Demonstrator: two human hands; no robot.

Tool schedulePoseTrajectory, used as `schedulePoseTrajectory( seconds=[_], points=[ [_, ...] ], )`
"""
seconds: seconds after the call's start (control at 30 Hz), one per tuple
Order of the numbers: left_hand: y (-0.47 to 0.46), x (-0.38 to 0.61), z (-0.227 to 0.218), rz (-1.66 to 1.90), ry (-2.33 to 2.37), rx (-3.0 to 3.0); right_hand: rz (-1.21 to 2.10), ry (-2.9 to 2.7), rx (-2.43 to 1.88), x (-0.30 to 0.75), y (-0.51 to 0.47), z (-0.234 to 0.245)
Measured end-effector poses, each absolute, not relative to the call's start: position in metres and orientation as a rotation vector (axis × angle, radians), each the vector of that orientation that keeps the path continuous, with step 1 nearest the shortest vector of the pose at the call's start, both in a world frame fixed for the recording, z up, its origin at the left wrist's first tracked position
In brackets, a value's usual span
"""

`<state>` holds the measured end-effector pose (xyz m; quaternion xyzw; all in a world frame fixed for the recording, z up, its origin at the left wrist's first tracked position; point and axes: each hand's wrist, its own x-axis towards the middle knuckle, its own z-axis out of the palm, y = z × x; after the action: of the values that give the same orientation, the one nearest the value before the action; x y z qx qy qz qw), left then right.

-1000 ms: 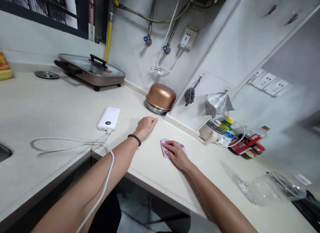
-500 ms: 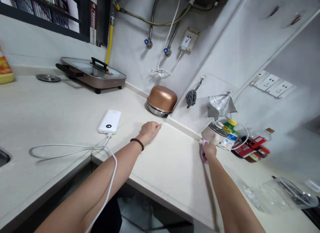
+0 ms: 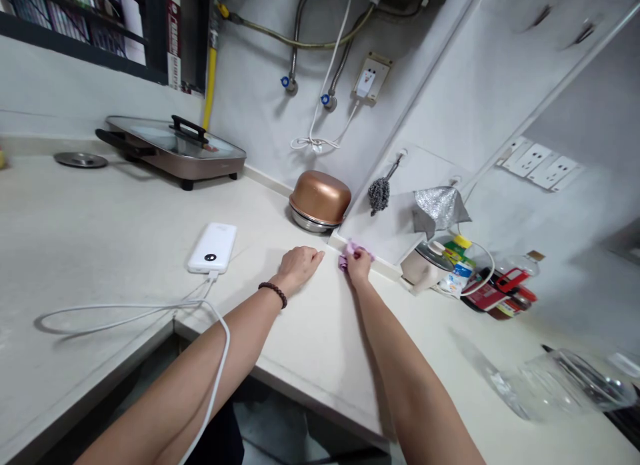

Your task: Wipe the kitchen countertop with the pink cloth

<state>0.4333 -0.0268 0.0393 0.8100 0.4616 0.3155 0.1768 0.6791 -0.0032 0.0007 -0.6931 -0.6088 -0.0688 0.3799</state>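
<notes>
My right hand [image 3: 359, 265] is closed on a pink cloth [image 3: 361, 247], pressed against the low ledge where the worktop [image 3: 320, 325] meets the wall. Part of the cloth sticks out on either side of my fingers. My left hand [image 3: 299, 268] rests on the worktop with its fingers curled in; what they hold, if anything, is hidden. Just behind my two hands sits a copper-coloured pan [image 3: 321, 197], upside down over a steel bowl [image 3: 314, 223]. A beaded bracelet is on my left wrist.
A white power bank [image 3: 213, 248] with a cable [image 3: 125, 310] lies on the left, the cable crossing my left forearm. Behind it stands an electric griddle [image 3: 175, 150] with a glass lid. To the right are a small pot [image 3: 425, 265], bottles [image 3: 505, 288] and a clear container [image 3: 560, 385].
My right hand has slid the pink cloth leftward along the wall ledge, from beside the small pot to near the copper pan. My left hand has stayed in about the same place.
</notes>
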Motion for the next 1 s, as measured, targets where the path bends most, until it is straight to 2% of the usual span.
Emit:
schedulePoseTrajectory(
  seconds=[0.17,0.37,0.77,1.0],
  points=[
    [-0.023,0.431,0.036,0.858,1.351,2.298,-0.277,-1.663,-1.748,0.636,0.021,0.001],
    [-0.022,0.428,0.032,0.847,1.357,2.326,-0.430,-1.945,-1.794,0.668,0.008,0.011],
    [-0.023,0.425,0.033,0.868,1.361,2.283,-0.490,-1.447,-1.991,0.778,-0.079,0.006],
    [-0.030,0.433,0.039,0.873,1.300,2.293,-0.484,-1.311,-2.038,0.769,-0.067,0.011]
  ],
)
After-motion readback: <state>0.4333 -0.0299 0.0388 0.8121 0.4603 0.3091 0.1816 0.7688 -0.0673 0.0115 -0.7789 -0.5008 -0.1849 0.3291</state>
